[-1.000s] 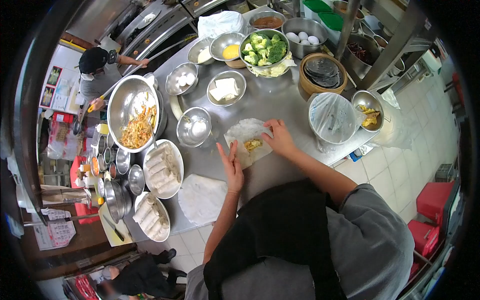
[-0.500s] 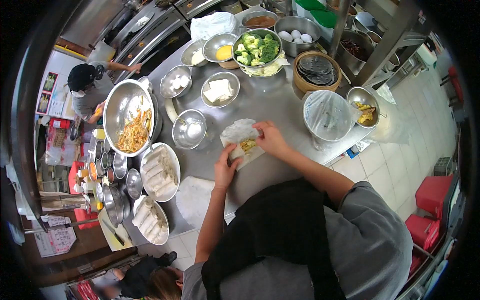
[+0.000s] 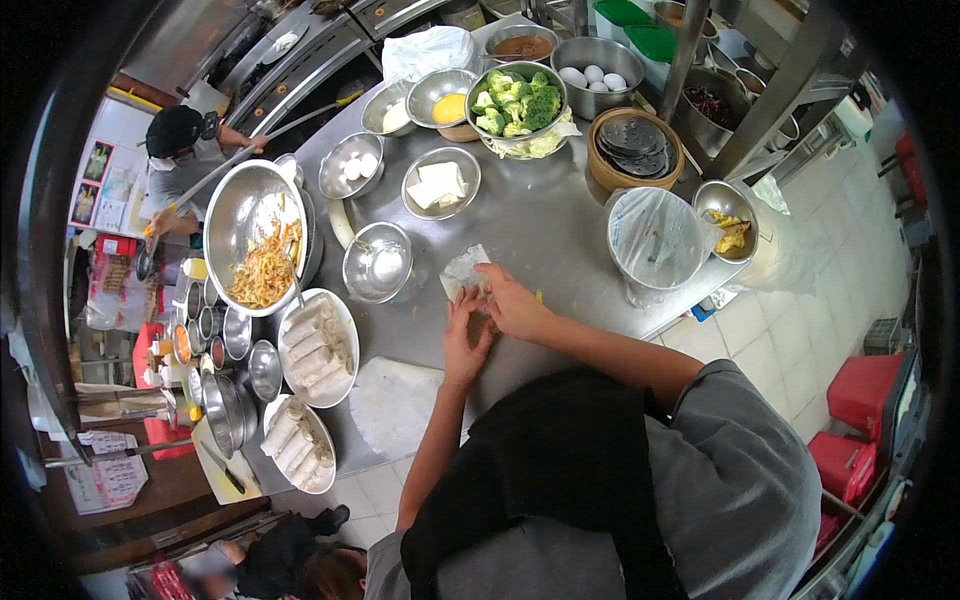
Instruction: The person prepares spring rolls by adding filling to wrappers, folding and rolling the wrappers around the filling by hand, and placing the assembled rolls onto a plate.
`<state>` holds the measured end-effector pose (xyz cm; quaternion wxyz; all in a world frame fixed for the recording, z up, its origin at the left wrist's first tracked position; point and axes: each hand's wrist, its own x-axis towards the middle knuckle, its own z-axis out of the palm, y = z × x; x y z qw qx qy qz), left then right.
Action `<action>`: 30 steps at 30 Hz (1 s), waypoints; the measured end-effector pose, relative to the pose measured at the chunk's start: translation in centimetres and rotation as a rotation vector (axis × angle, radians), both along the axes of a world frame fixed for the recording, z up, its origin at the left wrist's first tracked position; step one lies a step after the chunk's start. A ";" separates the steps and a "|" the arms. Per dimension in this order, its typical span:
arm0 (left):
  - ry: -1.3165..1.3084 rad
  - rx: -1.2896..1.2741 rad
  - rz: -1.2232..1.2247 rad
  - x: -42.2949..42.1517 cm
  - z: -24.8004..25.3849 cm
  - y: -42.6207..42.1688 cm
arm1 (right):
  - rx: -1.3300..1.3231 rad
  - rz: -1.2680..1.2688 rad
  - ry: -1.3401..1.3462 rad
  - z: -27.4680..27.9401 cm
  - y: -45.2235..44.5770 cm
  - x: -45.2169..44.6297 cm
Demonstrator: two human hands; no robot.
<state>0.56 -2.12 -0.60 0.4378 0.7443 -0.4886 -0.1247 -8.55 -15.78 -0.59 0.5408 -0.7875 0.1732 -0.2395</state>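
A thin white spring roll wrapper (image 3: 462, 270) lies folded over on the steel table, partly covered by my hands; its filling is hidden now. My left hand (image 3: 466, 338) presses its fingertips on the near side of the wrapper. Close against it, my right hand (image 3: 515, 306) grips the wrapper's right side with bent fingers. A small metal bowl (image 3: 378, 262) stands to the left of the wrapper. Further left is a large metal bowl (image 3: 232, 215) with shredded vegetable filling (image 3: 266, 268). Rolled spring rolls (image 3: 316, 350) fill two oval white plates. A pale stack of wrappers (image 3: 398, 404) lies near my left forearm.
Toward the back stand bowls of broccoli (image 3: 515, 100), eggs (image 3: 594, 76) and white blocks (image 3: 437, 184). A bamboo steamer (image 3: 597, 170) and a plastic-covered container (image 3: 655, 240) stand right. A knife (image 3: 232, 478) lies on a board at left. A co-worker (image 3: 180, 150) holds a long handle.
The wrapper has been folded over its filling, which no longer shows. My right hand has moved left and nearer, beside my left hand. The co-worker's long-handled tool has swung into view.
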 end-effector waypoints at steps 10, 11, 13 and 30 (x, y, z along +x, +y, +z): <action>-0.072 -0.013 0.007 -0.7 -0.6 -0.1 | 0.458 0.146 0.249 0.8 -2.9 0.9; -0.075 -0.023 -0.001 -0.7 -0.5 0.0 | 0.439 0.150 0.268 0.6 -3.1 1.1; -0.079 -0.014 -0.034 -0.6 -0.4 0.1 | 0.354 0.148 0.298 -0.1 -3.1 1.4; -0.109 -0.060 0.090 1.3 0.4 2.2 | -0.035 0.228 0.129 1.4 -5.4 -0.7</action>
